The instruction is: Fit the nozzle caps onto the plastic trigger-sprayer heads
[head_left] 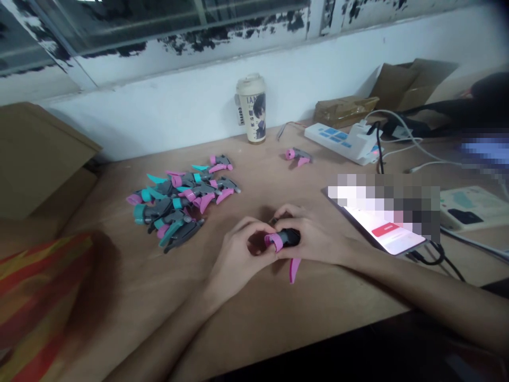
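Both my hands meet at the middle of the wooden table [258, 313] around one spray-trigger head [287, 240], dark grey with a pink collar and a pink lever pointing down. My left hand [238, 257] pinches its pink collar end with curled fingers. My right hand [314, 233] wraps over the dark body from the right. A pile of several similar trigger heads [181, 199] in grey, pink and teal lies to the left, apart from my hands. One more pink-and-grey trigger head [298, 155] lies alone farther back.
A lit phone [392, 233] lies right of my hands, with cables [433, 254] beside it. A coffee cup [252, 109] stands by the wall. A white power strip [342, 139] and cardboard [413, 79] sit at back right. A cardboard box [35, 154] stands left.
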Demonstrator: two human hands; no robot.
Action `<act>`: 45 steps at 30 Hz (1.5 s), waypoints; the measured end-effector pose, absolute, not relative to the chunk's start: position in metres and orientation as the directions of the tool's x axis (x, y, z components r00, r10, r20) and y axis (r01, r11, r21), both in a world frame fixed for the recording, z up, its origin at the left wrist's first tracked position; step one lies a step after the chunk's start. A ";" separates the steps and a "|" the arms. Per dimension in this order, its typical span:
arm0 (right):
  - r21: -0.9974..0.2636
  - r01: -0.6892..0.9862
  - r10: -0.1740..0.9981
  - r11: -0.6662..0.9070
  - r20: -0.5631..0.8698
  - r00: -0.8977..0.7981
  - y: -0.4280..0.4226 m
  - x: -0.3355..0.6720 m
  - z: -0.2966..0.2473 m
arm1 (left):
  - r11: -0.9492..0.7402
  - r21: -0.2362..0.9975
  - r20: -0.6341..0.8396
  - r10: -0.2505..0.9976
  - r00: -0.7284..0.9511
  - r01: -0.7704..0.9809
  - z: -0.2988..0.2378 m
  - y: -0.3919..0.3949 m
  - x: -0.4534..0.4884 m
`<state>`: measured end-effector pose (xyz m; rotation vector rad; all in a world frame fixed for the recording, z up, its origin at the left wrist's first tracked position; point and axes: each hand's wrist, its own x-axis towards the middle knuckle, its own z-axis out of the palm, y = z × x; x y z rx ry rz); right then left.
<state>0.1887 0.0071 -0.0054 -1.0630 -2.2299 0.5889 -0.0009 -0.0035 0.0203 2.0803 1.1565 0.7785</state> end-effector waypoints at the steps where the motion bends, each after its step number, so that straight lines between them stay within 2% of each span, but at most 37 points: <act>1: -0.614 0.547 0.813 0.569 0.319 -0.487 0.006 0.188 -0.005 | -0.421 0.750 0.192 0.876 0.441 0.509 0.020 -0.004 -0.001; 7: -0.592 0.581 0.825 0.558 0.321 -0.464 0.002 0.184 -0.007 | -0.389 0.760 0.144 0.882 0.449 0.520 0.018 -0.001 -0.003; 15: -0.660 0.543 0.820 0.519 0.204 -0.535 0.001 0.192 0.001 | -0.269 0.893 0.060 0.866 0.496 0.361 0.023 0.011 -0.009; 20: -0.644 0.481 0.774 0.595 0.298 -0.558 0.002 0.193 0.004 | -0.181 0.930 -0.027 0.835 0.549 0.321 0.028 0.012 -0.010; 29: -0.597 0.503 0.776 0.625 0.412 -0.477 0.002 0.188 0.002 | -0.120 0.953 -0.039 0.865 0.501 0.280 0.024 0.009 -0.005; 34: -0.637 0.492 0.801 0.593 0.408 -0.438 -0.001 0.185 0.003 | -0.040 0.979 -0.066 0.865 0.498 0.200 0.022 0.008 -0.003; 38: -0.692 0.459 0.821 0.557 0.375 -0.431 -0.004 0.184 0.004 | 0.019 0.980 -0.125 0.833 0.539 0.199 0.025 0.009 -0.004; 45: -0.633 0.474 0.781 0.612 0.391 -0.487 -0.004 0.185 0.003 | 0.154 0.962 -0.252 0.816 0.520 0.225 0.036 0.006 -0.003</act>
